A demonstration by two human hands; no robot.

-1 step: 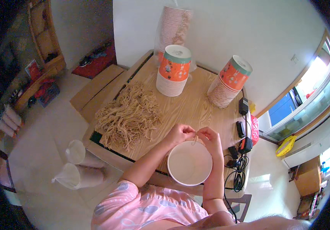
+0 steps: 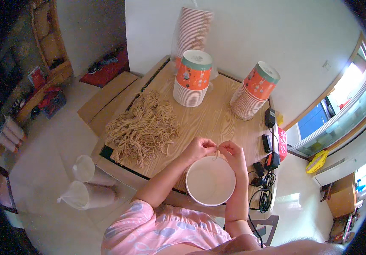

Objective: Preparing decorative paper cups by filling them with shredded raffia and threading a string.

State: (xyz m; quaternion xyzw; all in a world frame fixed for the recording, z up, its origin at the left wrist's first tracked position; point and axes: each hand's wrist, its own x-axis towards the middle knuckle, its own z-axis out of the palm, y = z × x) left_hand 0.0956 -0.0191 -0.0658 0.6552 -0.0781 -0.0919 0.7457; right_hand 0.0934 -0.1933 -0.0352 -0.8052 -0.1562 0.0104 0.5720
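Observation:
A white-walled paper bucket (image 2: 210, 182) stands tilted with its mouth toward me at the near edge of the table, between my forearms. Just beyond its far rim, my left hand (image 2: 202, 148) and my right hand (image 2: 233, 151) meet, fingertips pinched together. Between them is a thin tan string (image 2: 215, 157), its loose end hanging near the rim; the rest of it is hard to follow. To the left lies a tangled heap of similar tan strings (image 2: 144, 127). Farther back stands a stack of upside-down orange and green paper buckets (image 2: 194, 76).
Another bucket stack (image 2: 256, 88) leans at the right back, strings around its lower rims. A plastic-wrapped stack (image 2: 193, 27) stands by the wall. Black adapters (image 2: 270, 117) and coiled cables (image 2: 267, 191) line the table's right edge. Bagged stacks (image 2: 81, 195) lie on the floor at left.

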